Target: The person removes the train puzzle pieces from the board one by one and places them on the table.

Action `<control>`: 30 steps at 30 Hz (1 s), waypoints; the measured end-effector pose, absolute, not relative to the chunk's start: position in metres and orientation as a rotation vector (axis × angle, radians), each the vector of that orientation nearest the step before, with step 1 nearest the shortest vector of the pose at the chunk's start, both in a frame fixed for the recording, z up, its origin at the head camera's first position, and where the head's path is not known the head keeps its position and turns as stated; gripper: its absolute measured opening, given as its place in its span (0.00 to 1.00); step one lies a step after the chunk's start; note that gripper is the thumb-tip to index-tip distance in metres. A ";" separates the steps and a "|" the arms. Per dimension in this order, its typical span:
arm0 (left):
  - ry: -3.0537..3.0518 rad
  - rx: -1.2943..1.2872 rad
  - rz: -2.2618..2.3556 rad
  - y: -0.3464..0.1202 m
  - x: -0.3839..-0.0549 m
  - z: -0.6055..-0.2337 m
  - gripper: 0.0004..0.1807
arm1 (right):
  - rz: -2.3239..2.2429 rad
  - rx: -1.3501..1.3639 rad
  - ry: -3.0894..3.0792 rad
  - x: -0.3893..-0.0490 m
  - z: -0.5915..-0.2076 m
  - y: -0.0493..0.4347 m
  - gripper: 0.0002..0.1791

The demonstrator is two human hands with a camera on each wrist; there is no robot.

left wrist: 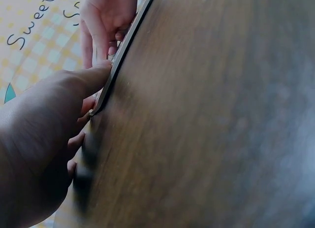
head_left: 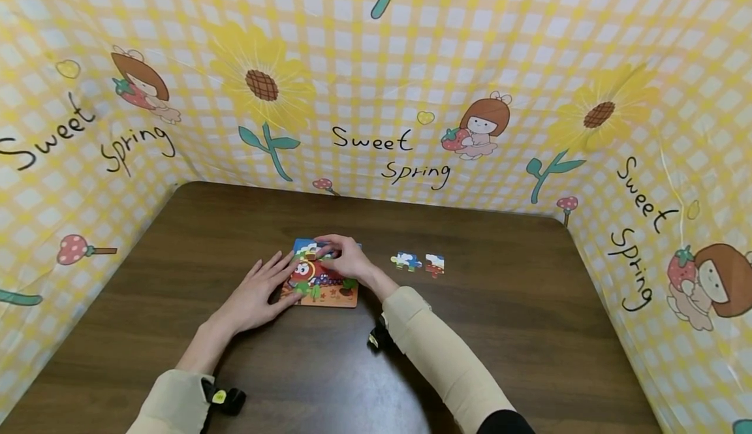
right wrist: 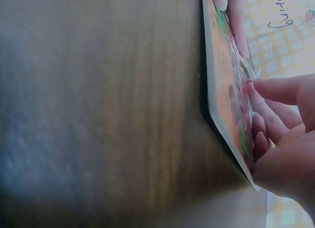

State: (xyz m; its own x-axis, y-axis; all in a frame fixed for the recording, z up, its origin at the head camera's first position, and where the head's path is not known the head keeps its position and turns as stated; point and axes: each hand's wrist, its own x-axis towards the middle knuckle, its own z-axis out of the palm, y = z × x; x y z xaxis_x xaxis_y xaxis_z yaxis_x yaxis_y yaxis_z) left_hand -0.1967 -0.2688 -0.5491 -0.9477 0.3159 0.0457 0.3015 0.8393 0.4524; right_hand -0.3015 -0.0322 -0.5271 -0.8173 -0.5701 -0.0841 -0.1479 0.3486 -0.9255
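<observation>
A colourful jigsaw puzzle board (head_left: pixel 331 297) with a red cartoon figure lies flat on the brown table. My left hand (head_left: pixel 252 300) rests along its left side, fingers outstretched, the thumb lying over the lower left edge. Over the upper part of the board, my right hand (head_left: pixel 350 261) pinches a puzzle piece (right wrist: pixel 247 69) between thumb and fingers. That piece looks slightly tilted against the board's surface in the right wrist view, and the fingers hide much of it. The other fingers of this hand touch the picture.
Two loose puzzle pieces, one blue and green (head_left: pixel 407 262) and one red and white (head_left: pixel 435 264), lie right of the board. A yellow checked cloth (head_left: pixel 376 81) encloses the wooden table (head_left: pixel 505 303) at the back and sides. Each wrist wears a small black camera.
</observation>
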 end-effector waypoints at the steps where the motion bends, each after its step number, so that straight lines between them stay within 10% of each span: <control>1: 2.986 0.504 0.724 -0.269 -0.196 -0.548 0.44 | -1.474 -0.622 2.230 -0.301 -0.527 -0.033 0.27; 30: 2.982 0.509 0.765 -0.268 -0.197 -0.547 0.43 | -1.465 -0.401 2.651 -0.287 -0.545 -0.053 0.19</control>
State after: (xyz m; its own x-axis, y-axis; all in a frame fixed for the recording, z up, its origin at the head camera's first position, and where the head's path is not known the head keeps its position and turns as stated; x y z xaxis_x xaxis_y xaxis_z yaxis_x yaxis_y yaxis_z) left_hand -0.1968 -0.2681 -0.5466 -0.9465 0.3172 0.0597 0.3068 0.8264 0.4721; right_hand -0.2871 -0.0528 -0.5446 -0.9619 -0.2689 0.0506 -0.1858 0.5065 -0.8420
